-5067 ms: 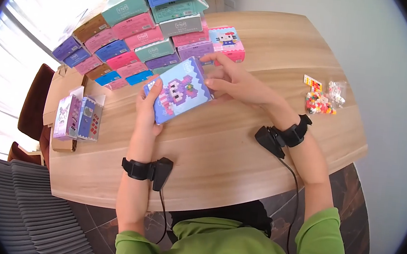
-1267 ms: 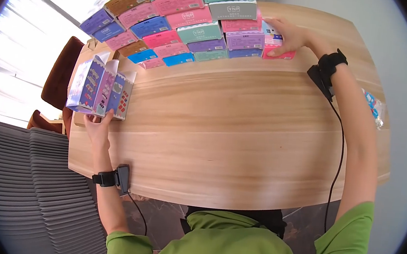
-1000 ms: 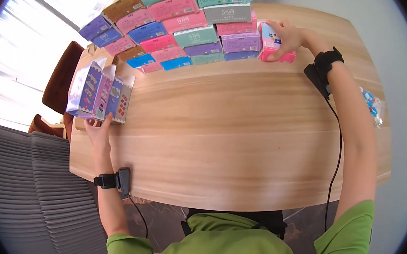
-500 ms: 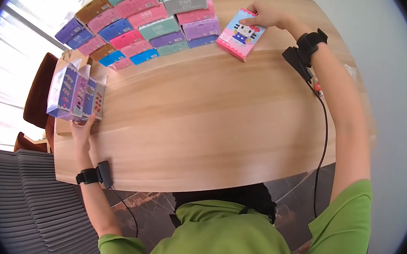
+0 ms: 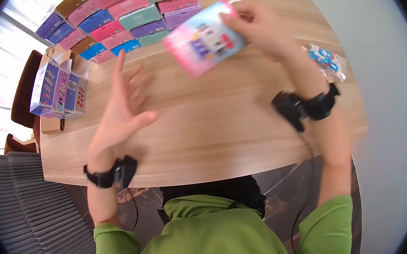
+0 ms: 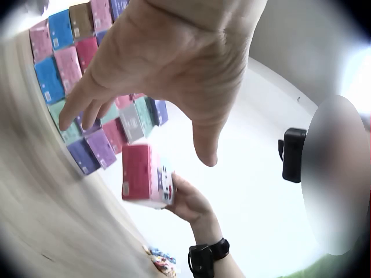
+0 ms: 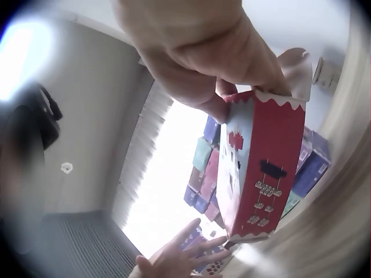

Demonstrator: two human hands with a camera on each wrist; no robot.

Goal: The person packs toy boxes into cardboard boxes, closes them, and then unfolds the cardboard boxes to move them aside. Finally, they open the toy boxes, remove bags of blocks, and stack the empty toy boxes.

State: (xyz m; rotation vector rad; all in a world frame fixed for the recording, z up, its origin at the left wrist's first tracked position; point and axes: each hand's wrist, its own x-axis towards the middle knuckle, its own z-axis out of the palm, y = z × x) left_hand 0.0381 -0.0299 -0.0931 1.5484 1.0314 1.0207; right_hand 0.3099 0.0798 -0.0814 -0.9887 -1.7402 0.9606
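A pink and light-blue box (image 5: 207,39) with a pixel cat picture is held above the table by my right hand (image 5: 264,30), which pinches its upper end. In the right wrist view the box's red side (image 7: 275,168) faces the camera, and a flap at its top stands up. My left hand (image 5: 124,109) is in the air left of the box, fingers spread, touching nothing. From the left wrist view, the box (image 6: 139,174) hangs beyond my spread left hand (image 6: 168,63).
Stacked coloured boxes (image 5: 127,7) stand at the back left of the wooden table (image 5: 203,127). Opened purple and blue boxes (image 5: 60,91) stand at the left edge. Bags of small coloured pieces (image 5: 325,60) lie at the right.
The pink box has been lifted off the table and moved left and toward the body in my right hand. My left hand has left the purple boxes and moved right, fingers spreading.
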